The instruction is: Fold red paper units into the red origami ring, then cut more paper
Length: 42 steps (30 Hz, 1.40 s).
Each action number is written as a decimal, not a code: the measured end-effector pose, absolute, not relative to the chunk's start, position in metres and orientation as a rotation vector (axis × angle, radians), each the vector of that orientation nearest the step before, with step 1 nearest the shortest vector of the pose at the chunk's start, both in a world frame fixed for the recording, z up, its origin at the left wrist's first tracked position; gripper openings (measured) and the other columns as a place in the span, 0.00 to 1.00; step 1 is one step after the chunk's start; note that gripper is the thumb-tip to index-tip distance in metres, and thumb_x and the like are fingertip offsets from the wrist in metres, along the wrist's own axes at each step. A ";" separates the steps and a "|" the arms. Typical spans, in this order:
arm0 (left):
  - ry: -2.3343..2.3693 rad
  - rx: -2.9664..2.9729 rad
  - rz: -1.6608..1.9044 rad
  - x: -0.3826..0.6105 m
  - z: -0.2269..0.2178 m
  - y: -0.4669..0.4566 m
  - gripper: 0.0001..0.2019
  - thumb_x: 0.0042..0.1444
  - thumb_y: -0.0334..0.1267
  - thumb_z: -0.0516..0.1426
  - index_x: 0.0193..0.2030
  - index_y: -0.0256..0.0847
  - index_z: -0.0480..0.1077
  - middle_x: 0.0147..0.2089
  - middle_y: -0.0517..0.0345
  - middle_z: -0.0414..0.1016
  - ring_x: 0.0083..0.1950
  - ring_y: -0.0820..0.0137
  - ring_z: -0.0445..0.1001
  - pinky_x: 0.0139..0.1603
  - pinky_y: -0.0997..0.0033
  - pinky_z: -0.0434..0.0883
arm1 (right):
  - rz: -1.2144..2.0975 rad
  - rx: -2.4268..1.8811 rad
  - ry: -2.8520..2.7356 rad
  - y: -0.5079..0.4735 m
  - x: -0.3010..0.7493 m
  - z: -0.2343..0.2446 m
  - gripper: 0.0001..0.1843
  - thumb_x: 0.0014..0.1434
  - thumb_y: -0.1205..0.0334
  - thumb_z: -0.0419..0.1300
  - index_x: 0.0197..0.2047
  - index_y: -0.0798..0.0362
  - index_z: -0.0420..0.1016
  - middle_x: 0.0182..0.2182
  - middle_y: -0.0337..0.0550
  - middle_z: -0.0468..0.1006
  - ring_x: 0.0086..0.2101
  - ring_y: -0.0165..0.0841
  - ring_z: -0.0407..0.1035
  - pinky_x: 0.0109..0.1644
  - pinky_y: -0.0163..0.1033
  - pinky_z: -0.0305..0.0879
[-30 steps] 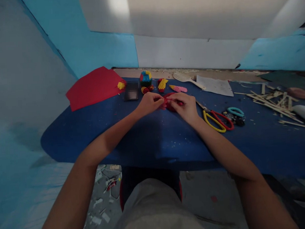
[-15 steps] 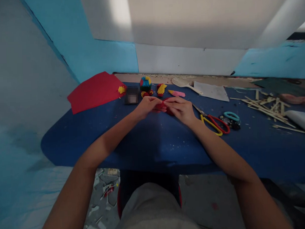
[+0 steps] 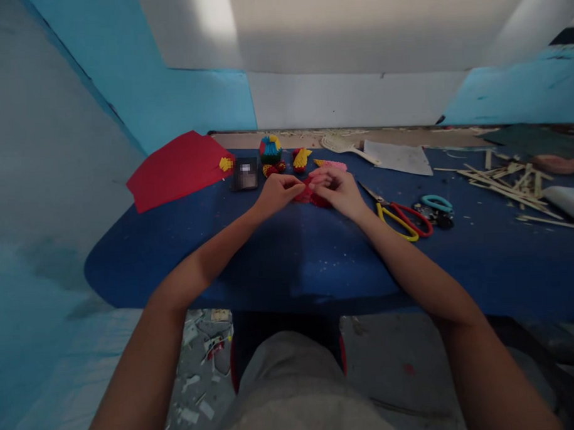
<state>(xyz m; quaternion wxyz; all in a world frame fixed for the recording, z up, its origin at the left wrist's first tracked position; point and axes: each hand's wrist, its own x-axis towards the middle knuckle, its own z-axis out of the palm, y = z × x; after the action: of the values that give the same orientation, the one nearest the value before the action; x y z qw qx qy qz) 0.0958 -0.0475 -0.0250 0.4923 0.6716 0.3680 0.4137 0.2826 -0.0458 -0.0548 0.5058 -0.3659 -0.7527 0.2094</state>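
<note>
Blue counter; left of scissors, left hand pinches red piece. Right hand beside it, fingers too blurred to tell grip. Step: probably fine fingertip work; next move calls for steady left pinch.

A dark blue table, its rounded end toward nine o'clock, stood before a back wall. That wall was pale at twelve and bright blue at eleven and two; a patch of light glowed between eleven and twelve. The grey floor showed at five, scraps at seven.
</note>
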 end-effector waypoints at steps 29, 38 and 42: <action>0.935 1.604 0.802 0.084 -0.012 -0.040 0.09 0.61 0.34 0.58 0.30 0.35 0.74 0.28 0.56 0.81 0.28 0.78 0.79 0.25 0.84 0.66 | 0.021 -0.828 -2.054 -0.055 0.288 -0.036 0.07 0.62 0.57 0.59 0.37 0.45 0.79 0.46 0.42 0.80 0.49 0.41 0.73 0.57 0.53 0.66; 0.965 1.931 0.829 0.086 -0.018 -0.037 0.09 0.57 0.33 0.59 0.27 0.35 0.76 0.26 0.57 0.80 0.28 0.76 0.77 0.31 0.79 0.70 | 0.387 -1.062 -1.827 -0.051 0.271 -0.051 0.07 0.58 0.60 0.58 0.31 0.52 0.74 0.23 0.36 0.75 0.22 0.28 0.64 0.28 0.35 0.60; 0.929 2.130 0.827 0.083 -0.020 -0.033 0.09 0.57 0.36 0.59 0.28 0.36 0.78 0.25 0.59 0.79 0.26 0.78 0.72 0.29 0.79 0.65 | 0.371 -1.096 -1.818 -0.052 0.271 -0.051 0.08 0.58 0.59 0.59 0.30 0.52 0.73 0.23 0.37 0.76 0.23 0.28 0.65 0.27 0.35 0.60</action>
<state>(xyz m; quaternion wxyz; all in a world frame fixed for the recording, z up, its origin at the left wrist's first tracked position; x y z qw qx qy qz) 0.0833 -0.0331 -0.0197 0.3311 0.8148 0.3555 0.3164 0.2711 -0.0518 -0.0511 0.4736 -0.4478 -0.7431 0.1516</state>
